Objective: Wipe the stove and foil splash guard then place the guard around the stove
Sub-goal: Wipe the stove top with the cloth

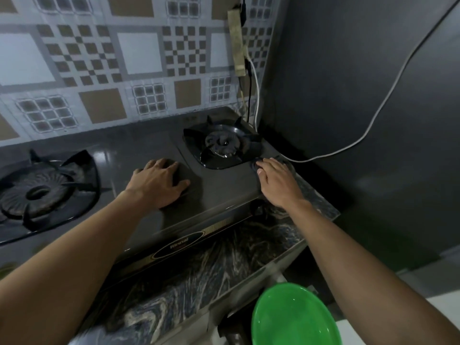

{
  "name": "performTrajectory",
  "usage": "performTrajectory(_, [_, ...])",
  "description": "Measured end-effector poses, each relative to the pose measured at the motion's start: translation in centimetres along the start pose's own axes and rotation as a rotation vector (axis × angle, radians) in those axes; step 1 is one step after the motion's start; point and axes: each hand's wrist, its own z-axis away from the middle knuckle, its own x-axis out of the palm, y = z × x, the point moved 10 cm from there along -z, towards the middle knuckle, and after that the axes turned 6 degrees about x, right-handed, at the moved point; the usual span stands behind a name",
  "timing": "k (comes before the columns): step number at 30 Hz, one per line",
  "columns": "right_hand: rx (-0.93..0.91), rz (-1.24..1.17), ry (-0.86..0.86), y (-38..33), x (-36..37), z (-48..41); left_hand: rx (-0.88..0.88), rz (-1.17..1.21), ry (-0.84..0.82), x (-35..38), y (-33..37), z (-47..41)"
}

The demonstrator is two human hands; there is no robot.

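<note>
While both bare arms reach forward over the counter, a bright green bowl (pixel 295 317) sits closest of all, low down beside the right arm and below the counter edge. Next comes the dark marbled counter (pixel 189 277), and the stove (pixel 214 195) rests on top of it with a shiny label strip on its front. On the flat top of the stove lies the left hand (pixel 160 181), palm down, fingers spread out and flat, holding nothing. A little to the side, the right hand (pixel 276 181) is at the stove's right front corner, its fingers bent down onto something dark and small there; it is too dim to tell if that is a cloth, or how tightly the fingers grip it. Just past the two hands is the right burner (pixel 222 145), black, with its pan rests standing up around it. Over on the far left side is the left burner (pixel 37 192), well apart from both hands. Behind the stove stands the tiled wall (pixel 99 70) with brown and grey squares. At the wall's right end hangs a pale power strip (pixel 237 43), and a white cord (pixel 361 138) runs from it across the dark grey side wall.
</note>
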Motion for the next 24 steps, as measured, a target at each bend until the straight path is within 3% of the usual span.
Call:
performTrajectory(7, [0.133,-0.005,0.007,2.5,-0.7,-1.8,-0.013,0.036,0.033,-0.1,-0.4,-0.3])
performTrajectory(24, [0.215,-0.261,-0.204,6.3,-0.5,-9.1,-0.009,0.111,-0.258,0.8,-2.5,-4.2])
